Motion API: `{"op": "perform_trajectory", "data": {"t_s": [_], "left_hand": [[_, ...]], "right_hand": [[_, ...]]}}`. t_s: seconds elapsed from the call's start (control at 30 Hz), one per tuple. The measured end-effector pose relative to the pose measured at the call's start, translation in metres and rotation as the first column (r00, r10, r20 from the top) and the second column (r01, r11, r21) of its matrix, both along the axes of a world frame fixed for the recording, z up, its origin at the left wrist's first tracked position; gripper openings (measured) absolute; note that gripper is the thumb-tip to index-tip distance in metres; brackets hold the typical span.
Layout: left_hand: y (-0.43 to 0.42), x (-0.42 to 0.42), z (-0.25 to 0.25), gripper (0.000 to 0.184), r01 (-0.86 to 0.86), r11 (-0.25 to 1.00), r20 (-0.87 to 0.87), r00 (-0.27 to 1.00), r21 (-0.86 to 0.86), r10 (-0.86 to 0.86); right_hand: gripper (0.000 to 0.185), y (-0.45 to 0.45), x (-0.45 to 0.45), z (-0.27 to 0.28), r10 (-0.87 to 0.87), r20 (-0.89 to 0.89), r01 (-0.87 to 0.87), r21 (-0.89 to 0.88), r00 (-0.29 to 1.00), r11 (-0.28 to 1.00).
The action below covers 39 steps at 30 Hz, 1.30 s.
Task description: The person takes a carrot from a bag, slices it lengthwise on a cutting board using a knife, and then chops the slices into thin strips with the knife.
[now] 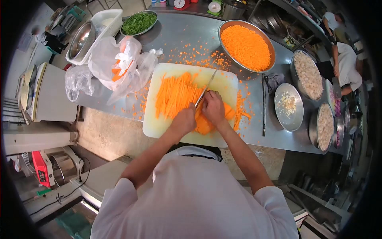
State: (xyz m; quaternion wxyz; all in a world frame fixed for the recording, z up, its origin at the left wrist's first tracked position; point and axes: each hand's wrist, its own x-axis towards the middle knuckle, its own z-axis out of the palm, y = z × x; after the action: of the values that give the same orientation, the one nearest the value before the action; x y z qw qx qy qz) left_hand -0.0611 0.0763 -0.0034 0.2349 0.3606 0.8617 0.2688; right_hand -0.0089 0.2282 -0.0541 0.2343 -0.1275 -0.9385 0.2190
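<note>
My left hand (pixel 184 122) is closed round the handle of a knife (pixel 206 88), whose blade points away from me across a white cutting board (pixel 154 126). To the left of the blade lies a wide pile of thin carrot strips (pixel 169 96). My right hand (pixel 213 106), fingers curled, presses on carrot slices (pixel 204 124) just right of the knife. More of these flat orange slices spread under and beside that hand. Loose carrot shreds (pixel 242 113) lie along the board's right edge, partly on the metal table.
Behind the board stands a large bowl of diced carrot (pixel 246 46). A bowl of chopped greens (pixel 138 24) and plastic bags (pixel 115 65) are at left. On the right are a long dark rod (pixel 264 105), a bowl of minced garlic-like bits (pixel 283 118) and bowls of pale chunks (pixel 307 75). Other people stand farther off.
</note>
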Motion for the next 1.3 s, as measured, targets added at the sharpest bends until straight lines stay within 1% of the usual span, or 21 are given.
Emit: {"op": "perform_trajectory", "data": {"t_s": [0.07, 0.1, 0.17, 0.2, 0.27, 0.33, 0.4, 0.47, 0.57, 0.63, 0.7, 0.73, 0.77, 0.8, 0.87, 0.97, 1.03, 1.07, 1.13, 1.23, 1.3], "left_hand": [[-0.001, -0.005, 0.037, 0.02, 0.012, 1.0, 0.021, 1.0, -0.012, -0.012], [-0.004, -0.003, 0.049, 0.019, 0.043, 0.998, 0.06, 0.997, -0.039, -0.04], [-0.007, 0.007, 0.01, 0.019, 0.024, 0.999, 0.022, 0.999, -0.04, -0.023], [-0.005, 0.009, 0.007, 0.02, -0.002, 1.0, -0.03, 1.0, -0.026, 0.001], [0.0, 0.001, 0.001, 0.02, 0.006, 1.0, -0.019, 1.0, 0.007, -0.006], [-0.002, -0.001, 0.024, 0.021, -0.011, 0.999, -0.006, 1.0, 0.037, 0.012], [-0.008, -0.001, 0.056, 0.021, 0.036, 0.999, 0.1, 0.994, -0.03, -0.033], [-0.007, 0.007, 0.018, 0.021, 0.01, 0.999, 0.073, 0.997, -0.036, -0.007], [0.0, 0.0, 0.009, 0.022, -0.007, 0.999, 0.054, 0.999, -0.038, 0.009], [-0.002, -0.003, 0.03, 0.022, -0.013, 0.999, 0.067, 0.998, -0.049, 0.017], [-0.008, 0.0, 0.057, 0.022, 0.016, 0.999, 0.188, 0.982, -0.051, -0.007], [-0.008, 0.004, 0.039, 0.022, 0.02, 0.998, 0.192, 0.981, -0.057, -0.009], [-0.007, 0.007, 0.008, 0.022, 0.002, 1.0, 0.09, 0.996, -0.029, 0.001], [-0.005, 0.009, 0.003, 0.022, -0.014, 1.0, -0.012, 1.0, 0.005, 0.014], [-0.001, 0.004, -0.008, 0.021, 0.004, 1.0, -0.006, 1.0, 0.021, -0.004], [-0.004, 0.0, -0.004, 0.022, -0.014, 1.0, -0.02, 1.0, 0.026, 0.014], [-0.005, 0.003, -0.004, 0.022, -0.014, 1.0, -0.011, 1.0, 0.013, 0.014], [-0.005, 0.004, -0.005, 0.023, -0.011, 1.0, 0.004, 1.0, 0.016, 0.011], [-0.003, 0.004, 0.002, 0.025, -0.004, 1.0, 0.019, 1.0, 0.018, 0.004], [-0.004, 0.003, 0.028, 0.026, 0.03, 0.999, 0.025, 0.999, -0.021, -0.03], [-0.005, 0.009, 0.048, 0.017, 0.007, 0.998, -0.012, 1.0, -0.066, -0.008]], "right_hand": [[0.02, 0.002, -0.009, 0.003, 0.01, -0.037, -0.01, 0.008, 0.999, 1.0], [0.019, 0.0, -0.006, 0.005, 0.0, -0.004, 0.0, -0.007, 1.0, 1.0], [0.018, -0.003, 0.001, 0.003, -0.019, 0.038, 0.02, -0.028, 0.999, 0.999], [0.017, -0.002, 0.001, 0.003, -0.011, 0.026, 0.012, -0.024, 1.0, 1.0], [0.017, 0.0, 0.0, 0.003, -0.002, 0.012, 0.002, -0.008, 1.0, 1.0], [0.014, -0.001, -0.002, 0.002, 0.012, -0.053, -0.011, 0.019, 0.999, 1.0], [0.014, -0.002, -0.004, 0.003, -0.005, -0.042, 0.005, 0.01, 0.999, 1.0], [0.014, -0.004, 0.0, 0.003, -0.033, -0.02, 0.033, -0.005, 0.999, 0.999], [0.013, 0.0, 0.001, 0.003, 0.002, -0.007, -0.002, -0.009, 1.0, 1.0], [0.013, -0.001, -0.002, 0.001, 0.014, -0.026, -0.014, -0.006, 1.0, 1.0], [0.012, -0.003, -0.003, 0.003, -0.005, -0.031, 0.004, -0.012, 1.0, 1.0], [0.012, -0.004, -0.001, 0.002, -0.028, -0.032, 0.028, -0.014, 0.999, 1.0], [0.012, -0.004, 0.0, 0.002, -0.033, -0.032, 0.032, -0.018, 0.999, 0.999], [0.012, -0.004, 0.0, 0.001, -0.018, -0.033, 0.018, -0.022, 0.999, 1.0], [0.012, 0.0, 0.006, -0.001, -0.001, -0.031, 0.0, -0.014, 1.0, 1.0], [0.014, 0.0, 0.001, 0.0, 0.018, -0.065, -0.025, -0.117, 0.998, 0.993], [0.016, -0.003, 0.009, 0.008, -0.082, -0.209, 0.062, -0.097, 0.974, 0.993], [0.016, -0.003, 0.012, 0.006, -0.091, -0.2, 0.072, -0.098, 0.975, 0.993], [0.018, -0.004, 0.013, 0.003, -0.053, -0.03, 0.053, 0.002, 0.998, 0.999], [0.021, -0.005, 0.012, 0.005, -0.054, -0.035, 0.056, 0.05, 0.998, 0.997], [0.022, -0.003, 0.012, 0.003, -0.052, -0.045, 0.054, 0.043, 0.998, 0.998]]}}
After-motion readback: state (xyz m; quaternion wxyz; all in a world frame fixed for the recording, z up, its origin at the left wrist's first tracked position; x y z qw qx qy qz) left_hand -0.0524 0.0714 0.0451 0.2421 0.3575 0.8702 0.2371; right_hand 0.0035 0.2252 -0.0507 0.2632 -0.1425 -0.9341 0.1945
